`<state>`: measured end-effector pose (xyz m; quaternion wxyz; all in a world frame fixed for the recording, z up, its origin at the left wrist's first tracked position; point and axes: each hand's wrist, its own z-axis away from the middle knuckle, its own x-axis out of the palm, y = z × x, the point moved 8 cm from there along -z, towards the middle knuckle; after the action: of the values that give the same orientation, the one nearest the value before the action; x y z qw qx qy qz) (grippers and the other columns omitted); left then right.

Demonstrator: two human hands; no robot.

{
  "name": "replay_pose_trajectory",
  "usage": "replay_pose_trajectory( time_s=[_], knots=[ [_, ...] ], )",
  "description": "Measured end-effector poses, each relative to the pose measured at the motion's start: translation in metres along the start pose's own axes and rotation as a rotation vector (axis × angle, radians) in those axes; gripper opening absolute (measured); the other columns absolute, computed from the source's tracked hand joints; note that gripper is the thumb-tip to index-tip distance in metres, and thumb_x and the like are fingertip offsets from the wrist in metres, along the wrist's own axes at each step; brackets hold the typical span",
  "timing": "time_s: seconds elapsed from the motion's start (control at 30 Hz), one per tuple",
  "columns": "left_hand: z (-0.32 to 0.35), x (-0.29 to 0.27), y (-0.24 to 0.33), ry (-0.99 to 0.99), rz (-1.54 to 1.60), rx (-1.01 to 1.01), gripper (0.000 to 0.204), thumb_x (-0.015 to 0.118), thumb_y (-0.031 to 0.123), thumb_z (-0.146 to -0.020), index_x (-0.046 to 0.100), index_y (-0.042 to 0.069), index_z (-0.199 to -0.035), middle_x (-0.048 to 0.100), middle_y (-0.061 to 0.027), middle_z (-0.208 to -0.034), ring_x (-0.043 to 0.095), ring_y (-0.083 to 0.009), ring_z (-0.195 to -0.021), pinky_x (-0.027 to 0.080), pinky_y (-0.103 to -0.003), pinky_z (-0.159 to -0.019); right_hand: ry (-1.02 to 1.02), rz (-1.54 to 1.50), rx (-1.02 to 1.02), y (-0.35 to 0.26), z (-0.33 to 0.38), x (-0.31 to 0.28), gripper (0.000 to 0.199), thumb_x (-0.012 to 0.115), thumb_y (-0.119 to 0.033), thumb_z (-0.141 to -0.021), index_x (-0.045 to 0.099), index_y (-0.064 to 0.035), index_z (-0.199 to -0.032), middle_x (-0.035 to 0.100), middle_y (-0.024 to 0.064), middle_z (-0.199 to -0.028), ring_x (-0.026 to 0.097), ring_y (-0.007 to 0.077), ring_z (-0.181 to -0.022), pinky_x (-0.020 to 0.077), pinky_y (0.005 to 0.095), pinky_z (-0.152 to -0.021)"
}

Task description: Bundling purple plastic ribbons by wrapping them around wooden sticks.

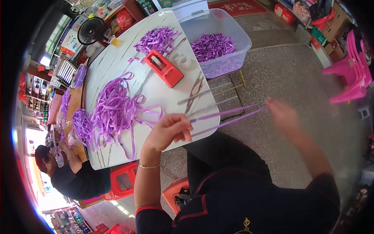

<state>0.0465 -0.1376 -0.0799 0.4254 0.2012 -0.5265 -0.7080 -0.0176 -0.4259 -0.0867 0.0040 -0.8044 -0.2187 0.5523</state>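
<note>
My left hand (168, 130) pinches a purple ribbon (226, 117) at the near edge of the white table (117, 62). The ribbon runs taut in two strands out to my right hand (284, 114), which is blurred and stretched far to the right over the floor, gripping the ribbon's other end. A big tangle of long purple ribbon (115, 111) lies on the table just left of my left hand. A red tape dispenser-like tool (163, 68) sits further back, with a roll of clear tape (184, 60) beside it.
A pile of cut purple ribbon pieces (156, 39) lies at the table's far end. A clear plastic bin (230, 35) holds more pieces. Another person (74, 171) sits at lower left. Red stools (122, 181), a pink chair (352, 74) and a black fan (91, 30) stand around.
</note>
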Motion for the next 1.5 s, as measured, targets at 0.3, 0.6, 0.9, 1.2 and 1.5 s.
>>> replay_pose_trajectory(
  time_s=[0.3, 0.6, 0.9, 1.2, 1.5],
  knots=[
    [0.01, 0.028, -0.001, 0.008, -0.398, 0.036, 0.015, 0.053, 0.01, -0.088, 0.061, -0.001, -0.08, 0.063, -0.0027, -0.062, 0.047, -0.0014, -0.048, 0.034, -0.016, -0.043, 0.095, -0.167, 0.181, 0.004, 0.003, -0.005, 0.059, 0.061, -0.007, -0.078, 0.035, -0.0027, -0.131, 0.064, 0.0163, -0.095, 0.064, 0.0282, -0.08, 0.0528, 0.0347, -0.066],
    [0.003, 0.056, 0.019, 0.026, -0.705, 0.257, 0.011, 0.056, 0.007, -0.085, 0.061, -0.002, -0.081, 0.064, -0.0046, -0.064, 0.054, -0.0038, -0.054, 0.039, -0.019, -0.047, 0.04, -0.27, 0.354, 0.024, 0.053, 0.025, 0.063, 0.058, -0.017, -0.082, 0.027, -0.0131, -0.137, 0.063, 0.0095, -0.105, 0.062, 0.0282, -0.091, 0.0522, 0.0372, -0.073],
    [0.003, 0.071, 0.026, -0.079, -0.767, 0.371, 0.008, 0.057, 0.006, -0.084, 0.061, 0.0, -0.08, 0.063, -0.0046, -0.064, 0.057, -0.0089, -0.054, 0.041, -0.023, -0.048, -0.233, -0.531, 0.5, 0.033, 0.051, 0.043, 0.036, 0.061, -0.015, -0.081, 0.051, -0.0098, -0.116, 0.065, 0.0059, -0.085, 0.062, 0.0169, -0.072, 0.0495, 0.0288, -0.064],
    [0.003, 0.102, 0.032, -0.214, -1.129, 0.661, 0.006, 0.06, 0.005, -0.078, 0.058, 0.003, -0.083, 0.058, -0.0076, -0.063, 0.059, -0.0238, -0.059, 0.045, -0.033, -0.053, -0.444, -1.409, 0.326, -0.063, -0.029, 0.054, 0.021, 0.05, -0.021, -0.09, 0.062, -0.0028, -0.089, 0.061, 0.0008, -0.077, 0.052, 0.0082, -0.079, 0.0402, 0.0238, -0.071],
    [-0.002, 0.09, 0.034, -0.232, -0.941, 0.613, 0.005, 0.059, 0.007, -0.08, 0.058, 0.003, -0.082, 0.058, -0.0053, -0.062, 0.058, -0.0168, -0.053, 0.043, -0.028, -0.048, -1.049, -1.51, 0.273, -0.099, -0.03, 0.064, 0.028, 0.052, -0.03, -0.09, 0.063, -0.0054, -0.082, 0.06, -0.0004, -0.069, 0.054, 0.0083, -0.072, 0.0383, 0.0248, -0.068]
  ],
)
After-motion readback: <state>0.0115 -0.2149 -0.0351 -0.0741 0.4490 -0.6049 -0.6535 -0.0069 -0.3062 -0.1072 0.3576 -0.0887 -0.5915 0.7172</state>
